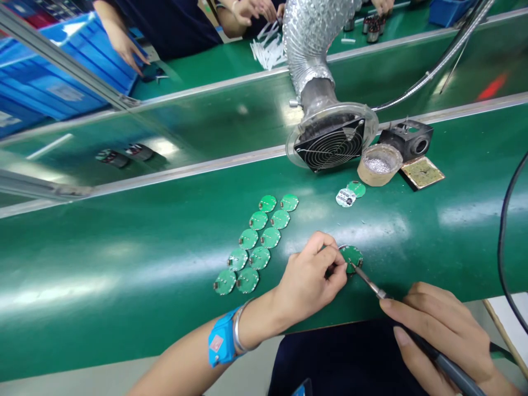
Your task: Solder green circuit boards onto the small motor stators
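Observation:
A round green circuit board (352,258) lies on the green bench in front of me. Wrapped in my right hand (445,335) is a soldering iron (373,286), its tip touching the board's surface. My left hand (315,272) is closed in a pinch at the board's left edge. From its fingertips a thin silvery solder wire (345,246) curves over the board; the fingers hide the rest. Left of my hands, several similar boards (259,257) lie in two slanting rows, each with a small dark part on its rim.
Behind the board hang a fan-faced fume duct (330,146), a tub of silvery material (379,165), an iron stand (406,140) and a sponge tray (423,173). Two discs (345,197) overlap nearby. A black cable (501,236) hangs right. Co-workers' hands (124,47) are across the divider.

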`<state>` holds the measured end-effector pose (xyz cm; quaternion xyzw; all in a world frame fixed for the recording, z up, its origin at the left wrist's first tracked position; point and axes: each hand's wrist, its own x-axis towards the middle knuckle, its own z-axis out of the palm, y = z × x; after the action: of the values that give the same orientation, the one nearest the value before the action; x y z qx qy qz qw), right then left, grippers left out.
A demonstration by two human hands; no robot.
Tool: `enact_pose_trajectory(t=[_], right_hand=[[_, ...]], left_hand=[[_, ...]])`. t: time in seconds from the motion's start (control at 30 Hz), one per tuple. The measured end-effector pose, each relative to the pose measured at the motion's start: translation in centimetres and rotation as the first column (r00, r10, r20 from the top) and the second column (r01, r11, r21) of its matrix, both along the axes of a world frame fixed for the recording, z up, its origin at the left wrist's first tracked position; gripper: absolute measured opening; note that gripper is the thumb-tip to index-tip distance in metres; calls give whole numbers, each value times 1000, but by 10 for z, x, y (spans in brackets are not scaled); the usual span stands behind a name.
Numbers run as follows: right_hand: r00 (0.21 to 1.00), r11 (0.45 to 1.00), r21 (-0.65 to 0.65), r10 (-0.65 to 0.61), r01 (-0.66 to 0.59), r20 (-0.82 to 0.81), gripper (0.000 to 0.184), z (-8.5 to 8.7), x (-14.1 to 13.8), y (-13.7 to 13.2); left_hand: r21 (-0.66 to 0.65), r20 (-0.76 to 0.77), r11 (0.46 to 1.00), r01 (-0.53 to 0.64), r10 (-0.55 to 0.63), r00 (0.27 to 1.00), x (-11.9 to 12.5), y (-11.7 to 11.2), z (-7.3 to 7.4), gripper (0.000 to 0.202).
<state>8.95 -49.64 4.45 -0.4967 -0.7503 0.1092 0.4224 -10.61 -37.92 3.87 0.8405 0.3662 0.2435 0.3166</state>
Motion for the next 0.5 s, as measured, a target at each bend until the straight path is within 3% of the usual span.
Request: enact_pose_trajectory(t=[0.2,0.33,0.5], right_hand=[[998,999,20,-45,45,-34,43,9,8,4],[986,990,63,-118,126,-122,51,-1,1,22],[993,992,-95,71,-80,-90,35,-17,-11,51]], left_hand=[[5,-22,1000,27,-26,999,-2,1,0,6],[14,-63,998,56,-55,997,0,2,2,7],[67,-62,993,97,-93,994,-6,6,4,5]])
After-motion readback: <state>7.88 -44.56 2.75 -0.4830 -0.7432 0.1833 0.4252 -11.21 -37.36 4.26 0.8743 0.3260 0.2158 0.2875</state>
